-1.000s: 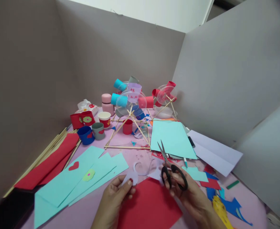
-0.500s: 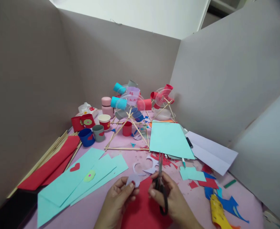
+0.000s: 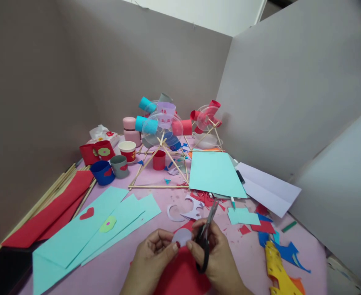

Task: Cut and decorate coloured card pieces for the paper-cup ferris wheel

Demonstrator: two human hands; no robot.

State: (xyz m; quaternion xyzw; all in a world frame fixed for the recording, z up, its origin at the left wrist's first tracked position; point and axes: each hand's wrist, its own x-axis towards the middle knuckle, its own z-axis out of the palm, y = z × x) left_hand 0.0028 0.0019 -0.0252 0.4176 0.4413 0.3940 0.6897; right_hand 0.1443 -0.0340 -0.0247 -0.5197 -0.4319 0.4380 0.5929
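Between thumb and fingers, my left hand (image 3: 156, 256) pinches a small pale lilac paper circle (image 3: 182, 237). My right hand (image 3: 219, 250) is closed around black-handled scissors (image 3: 202, 248), whose blades point up and away from me. The tips of my right thumb and forefinger are by the circle's right edge; whether they press on it I cannot tell. Under both hands lies a sheet of red paper (image 3: 185, 272), partly covered by them. Just beyond are lilac paper offcuts (image 3: 194, 208) with curved cut edges.
Light green sheets (image 3: 60, 241) lie at left, one bearing a red heart (image 3: 87, 213). Stick-framed wheels with paper cups (image 3: 160, 141) stand at the back. A yellow glue gun (image 3: 274, 262) and blue scraps (image 3: 291, 252) lie at right. Grey panels (image 3: 137, 61) enclose the table.
My right hand has come closer to the paper circle, its fingertips now at the circle's edge. The scissors have tilted to the right. The view has shifted slightly.
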